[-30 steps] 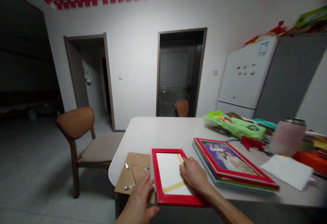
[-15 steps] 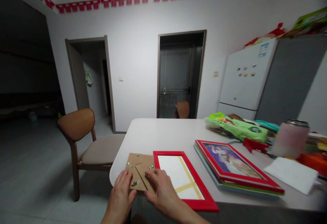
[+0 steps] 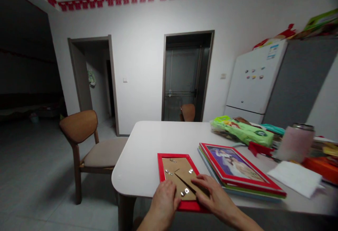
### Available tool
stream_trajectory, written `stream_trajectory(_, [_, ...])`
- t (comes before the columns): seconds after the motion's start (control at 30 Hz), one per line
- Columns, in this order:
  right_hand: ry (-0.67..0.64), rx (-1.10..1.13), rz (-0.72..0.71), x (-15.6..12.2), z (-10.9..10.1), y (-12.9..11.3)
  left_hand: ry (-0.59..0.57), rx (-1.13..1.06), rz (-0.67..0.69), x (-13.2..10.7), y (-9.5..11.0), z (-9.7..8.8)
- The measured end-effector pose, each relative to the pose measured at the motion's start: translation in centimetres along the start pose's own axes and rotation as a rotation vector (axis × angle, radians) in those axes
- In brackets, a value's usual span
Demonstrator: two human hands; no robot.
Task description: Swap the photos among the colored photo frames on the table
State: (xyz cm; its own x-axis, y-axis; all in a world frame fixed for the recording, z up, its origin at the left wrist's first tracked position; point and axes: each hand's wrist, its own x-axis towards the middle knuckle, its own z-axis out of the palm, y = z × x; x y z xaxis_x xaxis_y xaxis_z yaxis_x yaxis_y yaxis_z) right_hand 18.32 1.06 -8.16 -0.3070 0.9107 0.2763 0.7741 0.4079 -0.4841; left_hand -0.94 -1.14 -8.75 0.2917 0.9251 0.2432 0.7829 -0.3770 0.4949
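A red picture frame (image 3: 161,168) lies face down near the front edge of the white table (image 3: 148,146). A brown cardboard backing board (image 3: 177,174) with small metal clips sits inside the frame. My left hand (image 3: 165,199) rests flat on the board's near left corner, fingers stretched out. My right hand (image 3: 212,196) lies flat on the board's near right part, fingers spread across it. Neither hand holds anything.
A stack of framed pictures (image 3: 237,169) lies right of the red frame. Beyond it are a green packet (image 3: 243,132), a pink cup (image 3: 295,143), a white paper (image 3: 295,178) and an orange box (image 3: 322,166). A wooden chair (image 3: 87,143) stands left of the table, a fridge (image 3: 253,79) at the back right.
The backing board moved from the table left of the frame into the frame, covering the white insert. Both hands moved right with it and now lie on it.
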Motion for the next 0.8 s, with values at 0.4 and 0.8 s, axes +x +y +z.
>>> stream_trajectory(0.4, [0.112, -0.084, -0.048, 1.1, 2.4, -0.1, 0.011, 0.109, -0.042, 0.8, -1.2, -1.0])
stream_trajectory(0.8, [0.067, -0.149, -0.061, 0.7, 2.0, -1.3, 0.018, 0.002, 0.042, -1.0, -1.3, -0.3])
